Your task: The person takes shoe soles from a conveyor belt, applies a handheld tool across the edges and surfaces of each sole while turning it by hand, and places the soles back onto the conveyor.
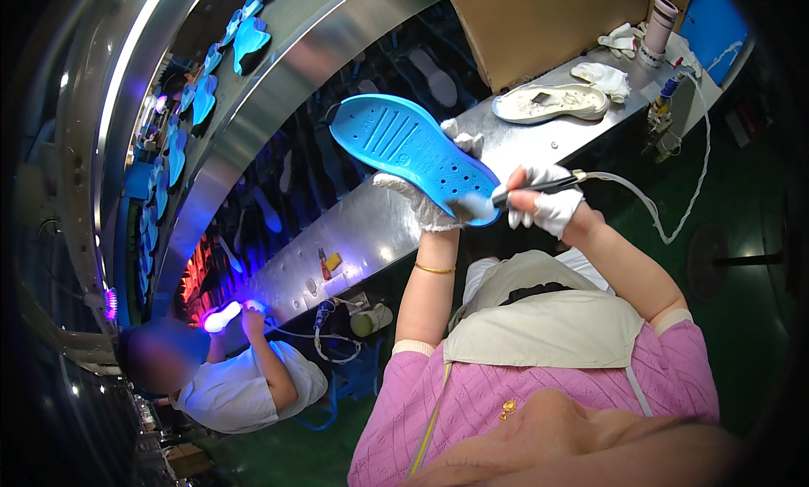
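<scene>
A bright blue shoe sole (396,146) with slots and small holes is held up over the metal bench. My left hand (409,199), in a white glove, supports it from underneath. Its fingers wrap round both edges of the sole, and the palm is hidden. My right hand (552,207) wears a white glove with some fingertips bare. It grips a black-handled brush (548,186) whose pale, blurred tip is at the near right end of the sole. A white tube (645,199) runs from the brush's back end.
On the metal bench (295,268) sit a cream shoe sole (522,106), a crumpled white cloth (602,81) and a pink bottle (660,28). Behind stands a cardboard box (548,24). Blue soles (204,99) line the conveyor. At left, a co-worker (253,386) holds a glowing sole (223,317).
</scene>
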The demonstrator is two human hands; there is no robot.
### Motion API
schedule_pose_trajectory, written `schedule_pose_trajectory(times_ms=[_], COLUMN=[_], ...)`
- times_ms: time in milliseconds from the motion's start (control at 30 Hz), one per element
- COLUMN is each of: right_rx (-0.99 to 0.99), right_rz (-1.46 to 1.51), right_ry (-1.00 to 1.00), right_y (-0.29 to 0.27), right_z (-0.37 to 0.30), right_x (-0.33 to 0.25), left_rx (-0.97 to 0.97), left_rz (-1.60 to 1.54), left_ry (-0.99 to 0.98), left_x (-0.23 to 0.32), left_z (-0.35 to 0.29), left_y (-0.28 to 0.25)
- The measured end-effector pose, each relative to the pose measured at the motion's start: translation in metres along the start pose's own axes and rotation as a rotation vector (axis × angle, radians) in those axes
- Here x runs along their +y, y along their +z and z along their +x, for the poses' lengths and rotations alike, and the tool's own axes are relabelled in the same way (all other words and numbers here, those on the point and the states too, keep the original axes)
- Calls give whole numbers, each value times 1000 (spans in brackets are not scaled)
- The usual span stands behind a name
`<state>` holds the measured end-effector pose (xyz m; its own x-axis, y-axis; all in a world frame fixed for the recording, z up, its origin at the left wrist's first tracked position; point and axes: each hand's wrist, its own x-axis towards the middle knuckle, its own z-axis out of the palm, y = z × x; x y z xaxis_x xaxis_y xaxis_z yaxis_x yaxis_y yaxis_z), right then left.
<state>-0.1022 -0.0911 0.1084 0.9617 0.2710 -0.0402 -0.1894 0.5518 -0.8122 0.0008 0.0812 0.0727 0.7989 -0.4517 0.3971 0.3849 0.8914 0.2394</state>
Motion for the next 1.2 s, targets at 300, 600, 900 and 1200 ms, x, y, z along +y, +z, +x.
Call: schedule_pose_trajectory(times_ms=[300, 600, 900, 1200], right_rx=[10, -70, -108, -143], right_rz=[-79, -809, -753, -638], right_ry=[47, -220, -83, -103], right_y=[-12, -19, -17, -22], right_z=[9, 12, 19, 24], right_x=[7, -4, -19, -21], left_rx=[-78, 102, 279, 443], left_rz=[304, 774, 1002, 1061], left_ry=[-48, -367, -592, -770], left_x=[21, 33, 28, 28], left_z=[7, 21, 37, 51], left_y=[-8, 9, 26, 17])
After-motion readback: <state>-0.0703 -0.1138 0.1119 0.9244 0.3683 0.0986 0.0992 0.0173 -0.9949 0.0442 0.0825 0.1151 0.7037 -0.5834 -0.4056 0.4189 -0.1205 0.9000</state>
